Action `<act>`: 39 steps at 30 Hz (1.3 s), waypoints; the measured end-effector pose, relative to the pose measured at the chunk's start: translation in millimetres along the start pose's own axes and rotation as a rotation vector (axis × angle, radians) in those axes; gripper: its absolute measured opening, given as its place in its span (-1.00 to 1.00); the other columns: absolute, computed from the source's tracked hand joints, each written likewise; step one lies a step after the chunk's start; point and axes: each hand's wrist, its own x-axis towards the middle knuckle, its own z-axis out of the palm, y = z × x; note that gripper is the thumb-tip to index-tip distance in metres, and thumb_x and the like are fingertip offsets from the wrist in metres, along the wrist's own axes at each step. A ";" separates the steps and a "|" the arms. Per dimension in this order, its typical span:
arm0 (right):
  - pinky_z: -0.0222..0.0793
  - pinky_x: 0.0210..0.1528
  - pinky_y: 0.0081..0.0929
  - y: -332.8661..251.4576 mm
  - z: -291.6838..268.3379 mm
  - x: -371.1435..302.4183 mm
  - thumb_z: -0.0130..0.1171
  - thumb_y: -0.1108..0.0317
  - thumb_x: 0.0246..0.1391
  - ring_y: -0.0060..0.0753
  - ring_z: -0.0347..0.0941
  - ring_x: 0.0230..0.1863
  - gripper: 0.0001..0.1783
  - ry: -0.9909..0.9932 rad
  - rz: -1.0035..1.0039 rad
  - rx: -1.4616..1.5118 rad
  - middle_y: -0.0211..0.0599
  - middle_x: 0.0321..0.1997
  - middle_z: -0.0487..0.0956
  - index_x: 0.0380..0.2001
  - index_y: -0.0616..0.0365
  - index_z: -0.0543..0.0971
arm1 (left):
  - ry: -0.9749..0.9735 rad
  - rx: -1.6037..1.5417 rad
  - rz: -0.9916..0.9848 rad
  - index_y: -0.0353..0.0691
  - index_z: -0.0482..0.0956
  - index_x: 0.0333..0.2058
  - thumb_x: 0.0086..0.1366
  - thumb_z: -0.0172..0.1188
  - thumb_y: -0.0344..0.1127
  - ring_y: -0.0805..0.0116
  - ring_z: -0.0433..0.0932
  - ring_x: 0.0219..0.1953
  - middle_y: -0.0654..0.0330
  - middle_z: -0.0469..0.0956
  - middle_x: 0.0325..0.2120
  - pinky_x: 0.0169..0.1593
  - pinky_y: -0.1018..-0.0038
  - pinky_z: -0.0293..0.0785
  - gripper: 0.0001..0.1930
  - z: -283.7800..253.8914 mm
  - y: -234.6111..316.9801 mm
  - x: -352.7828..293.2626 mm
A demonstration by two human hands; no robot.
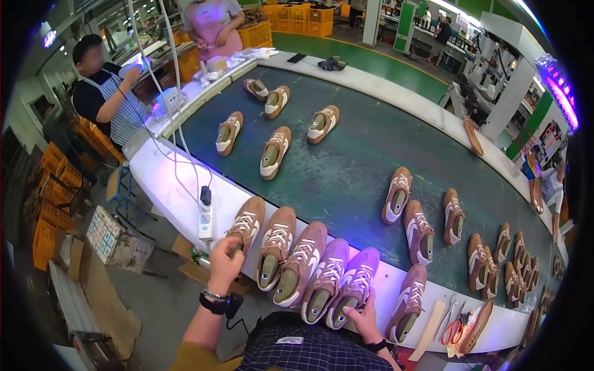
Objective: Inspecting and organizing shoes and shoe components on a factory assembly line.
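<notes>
Several brown sneakers with white laces and olive-green inserts stand in a row along the white ledge in front of me, toes pointing away. My left hand is closed at the heel of the leftmost sneaker; its fingertips are partly hidden. Two more brown sneakers, a middle one and its neighbour, stand untouched beside it. Purple light tints the two at the right of the group. My right hand grips the rightmost of these, a sneaker, thumb at its heel. Another sneaker stands apart further right.
Beyond the ledge, a dark green conveyor belt carries several similar sneakers. A power strip with cables lies at left. Red-handled scissors and a loose sole are at right. Co-workers stand at far left and behind.
</notes>
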 end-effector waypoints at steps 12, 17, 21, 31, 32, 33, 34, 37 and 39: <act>0.13 0.21 -0.28 9.5 -0.7 1.4 0.40 0.22 -0.27 -0.15 0.23 0.17 0.11 0.000 -0.006 0.022 -0.02 0.14 0.25 0.26 0.25 -0.08 | -0.355 0.005 -0.233 -0.45 0.01 0.18 -0.24 0.36 -0.20 -0.11 0.33 0.10 -0.25 0.32 0.03 0.16 0.32 0.25 0.02 13.9 -89.0 18.8; 0.12 0.22 -0.28 7.0 4.0 -0.2 0.40 0.21 -0.28 -0.17 0.23 0.16 0.11 0.034 -0.022 -0.019 -0.02 0.13 0.25 0.25 0.25 -0.07 | -0.251 0.164 -0.206 -0.31 0.07 0.13 -0.24 0.28 -0.30 -0.13 0.42 -0.01 -0.20 0.40 -0.07 0.05 0.26 0.35 -0.11 23.9 -48.2 2.7; 0.13 0.21 -0.29 3.9 3.1 -0.8 0.40 0.22 -0.28 -0.17 0.23 0.16 0.12 0.022 -0.001 0.024 -0.01 0.15 0.25 0.25 0.26 -0.08 | -0.190 0.006 -0.138 -0.27 0.14 0.09 -0.22 0.25 -0.36 -0.03 0.46 -0.09 -0.10 0.43 -0.13 -0.01 0.29 0.39 -0.20 17.3 -60.5 5.3; 0.14 0.21 -0.29 -6.2 9.8 -3.8 0.42 0.24 -0.25 -0.18 0.24 0.16 0.09 0.014 -0.017 0.045 -0.02 0.13 0.27 0.24 0.29 -0.05 | -0.170 -1.333 -0.466 -0.33 0.29 0.11 -0.23 0.08 -0.49 0.13 0.45 0.01 0.08 0.46 -0.05 0.12 0.28 0.37 -0.25 -32.4 -15.9 -11.7; 0.16 0.20 -0.31 -13.0 10.8 -7.2 0.36 0.26 -0.21 -0.17 0.26 0.15 0.07 0.005 -0.012 0.005 -0.02 0.14 0.28 0.26 0.29 -0.09 | -0.255 -1.321 -0.404 -0.25 0.18 0.17 -0.25 0.11 -0.51 0.17 0.40 0.05 0.12 0.41 -0.01 0.15 0.32 0.31 -0.16 -34.7 -8.1 -12.6; 0.17 0.19 -0.32 -18.0 11.1 -8.7 0.30 0.29 -0.17 -0.17 0.27 0.15 0.05 0.003 -0.010 -0.034 -0.01 0.14 0.29 0.28 0.28 -0.13 | -0.346 -1.306 -0.340 -0.17 0.08 0.23 -0.27 0.14 -0.52 0.21 0.35 0.10 0.16 0.36 0.02 0.19 0.36 0.26 -0.07 -35.5 4.0 -11.9; 0.17 0.19 -0.31 -17.0 9.6 -8.9 0.28 0.30 -0.15 -0.16 0.25 0.16 0.04 -0.002 -0.003 -0.030 0.00 0.15 0.27 0.28 0.28 -0.14 | -0.311 -1.227 -0.327 -0.15 0.01 0.25 -0.33 0.22 -0.49 0.25 0.31 0.11 0.18 0.32 0.04 0.21 0.40 0.19 0.02 -34.4 27.5 -12.5; 0.17 0.19 -0.32 -16.2 9.0 -10.8 0.28 0.31 -0.15 -0.17 0.26 0.16 0.03 0.020 -0.005 -0.027 0.00 0.14 0.28 0.28 0.27 -0.13 | -0.361 -0.809 0.042 -0.21 0.08 0.15 -0.25 0.34 -0.41 0.30 0.31 0.06 0.14 0.30 -0.01 0.16 0.41 0.21 -0.09 -25.3 68.6 -16.3; 0.20 0.16 -0.33 -16.4 9.4 -9.7 0.29 0.30 -0.16 -0.20 0.29 0.12 0.04 0.039 -0.022 -0.032 -0.02 0.11 0.30 0.27 0.27 -0.12 | -0.312 -0.637 0.246 -0.24 0.10 0.07 -0.23 0.35 -0.43 0.28 0.28 0.09 0.08 0.23 0.03 0.18 0.35 0.18 -0.16 -10.4 70.1 -21.0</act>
